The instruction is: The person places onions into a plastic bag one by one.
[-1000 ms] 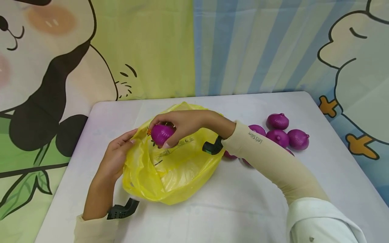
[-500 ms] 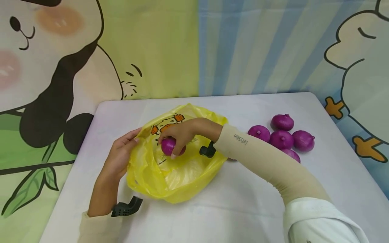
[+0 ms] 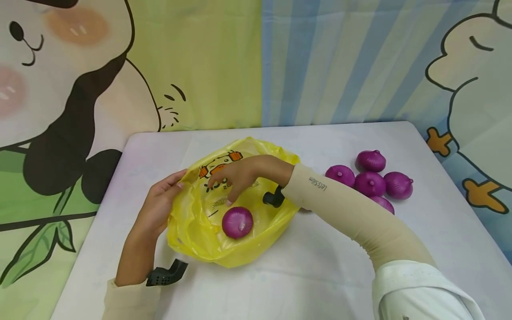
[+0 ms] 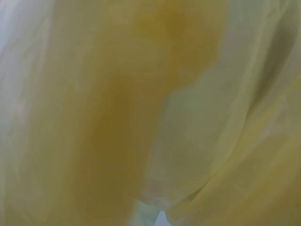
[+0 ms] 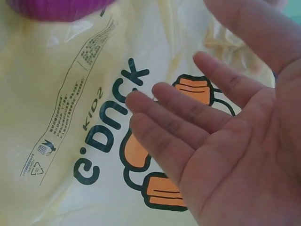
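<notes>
A yellow plastic bag lies with its mouth spread on the white table, a cartoon print on its inner side. My left hand pinches the bag's left edge between thumb and fingers. Inside the bag sits a purple onion. Just beyond it my right hand hovers over the bag, fingers spread and holding nothing. In the right wrist view the palm and fingers are seen over the print, and the onion shows at the top edge. Yellow film fills the left wrist view, hiding the left hand there.
Several more purple onions are clustered on the right of the table, partly behind the right sleeve. A curtain with cartoon animals hangs behind the table's far edge.
My right hand carried the onion lower into the bag and let it go; the onion has rolled nearer to me. The left hand keeps its grip on the bag's edge.
</notes>
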A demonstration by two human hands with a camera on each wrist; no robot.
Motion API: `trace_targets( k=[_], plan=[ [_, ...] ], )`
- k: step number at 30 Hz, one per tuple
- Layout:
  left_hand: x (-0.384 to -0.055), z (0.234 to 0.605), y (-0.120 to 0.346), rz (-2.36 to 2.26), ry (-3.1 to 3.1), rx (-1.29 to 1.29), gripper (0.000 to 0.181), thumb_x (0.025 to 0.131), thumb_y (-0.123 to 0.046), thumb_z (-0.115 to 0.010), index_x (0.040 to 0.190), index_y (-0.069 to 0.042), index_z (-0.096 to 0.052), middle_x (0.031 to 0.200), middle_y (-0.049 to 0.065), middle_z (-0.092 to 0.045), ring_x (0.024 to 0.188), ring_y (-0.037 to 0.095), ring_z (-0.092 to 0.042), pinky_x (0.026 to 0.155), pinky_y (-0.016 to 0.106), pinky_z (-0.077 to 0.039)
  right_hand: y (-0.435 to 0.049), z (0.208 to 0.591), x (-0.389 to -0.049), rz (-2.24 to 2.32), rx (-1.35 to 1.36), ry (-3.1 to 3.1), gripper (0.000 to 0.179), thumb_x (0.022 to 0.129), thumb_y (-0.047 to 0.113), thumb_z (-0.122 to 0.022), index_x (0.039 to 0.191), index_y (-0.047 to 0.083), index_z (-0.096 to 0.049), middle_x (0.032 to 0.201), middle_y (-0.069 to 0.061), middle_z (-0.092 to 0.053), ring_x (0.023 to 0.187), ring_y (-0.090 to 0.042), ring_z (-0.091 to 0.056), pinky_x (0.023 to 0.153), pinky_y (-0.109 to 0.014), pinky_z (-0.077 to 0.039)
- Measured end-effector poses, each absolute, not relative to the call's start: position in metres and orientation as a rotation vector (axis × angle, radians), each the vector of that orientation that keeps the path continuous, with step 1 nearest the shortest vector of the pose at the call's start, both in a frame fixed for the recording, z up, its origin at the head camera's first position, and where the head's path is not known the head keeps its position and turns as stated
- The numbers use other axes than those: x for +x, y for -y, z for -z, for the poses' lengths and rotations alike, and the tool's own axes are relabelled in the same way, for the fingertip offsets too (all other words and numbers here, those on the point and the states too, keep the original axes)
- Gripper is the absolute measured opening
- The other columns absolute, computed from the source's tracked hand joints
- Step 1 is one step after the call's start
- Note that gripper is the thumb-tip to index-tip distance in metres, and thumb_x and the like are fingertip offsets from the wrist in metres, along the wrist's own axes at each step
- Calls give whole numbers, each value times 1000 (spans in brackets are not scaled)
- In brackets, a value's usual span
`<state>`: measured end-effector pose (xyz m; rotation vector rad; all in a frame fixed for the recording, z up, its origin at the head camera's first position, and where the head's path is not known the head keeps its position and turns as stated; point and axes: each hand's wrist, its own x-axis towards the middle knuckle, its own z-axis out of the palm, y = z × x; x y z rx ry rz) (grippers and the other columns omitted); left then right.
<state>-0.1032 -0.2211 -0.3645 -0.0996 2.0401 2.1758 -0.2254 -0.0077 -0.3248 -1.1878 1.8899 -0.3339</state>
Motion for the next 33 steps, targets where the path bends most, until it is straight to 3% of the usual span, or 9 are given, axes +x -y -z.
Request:
trace_targets(
  k=[9,33],
  plan=[
    [-102,365,224,-2186,-2041,-94,46,105,-16,-42,148,0,-37,141,19,-42,115,27,-58,88,28,-54,-2,321,-227,565,-1146,-1811,68,89,24,-73,147,11,-40,148,-9,-40,132,-34,-43,102,-28,-43],
    [-103,365,225,-2201,-2012,-136,46,105,-17,-44,147,0,-38,138,19,-45,110,23,-61,86,28,-54,-46,291,-230,841,-1347,-1791,61,88,26,-74,140,9,-49,139,2,-51,127,-13,-48,108,-33,-38]
  ],
)
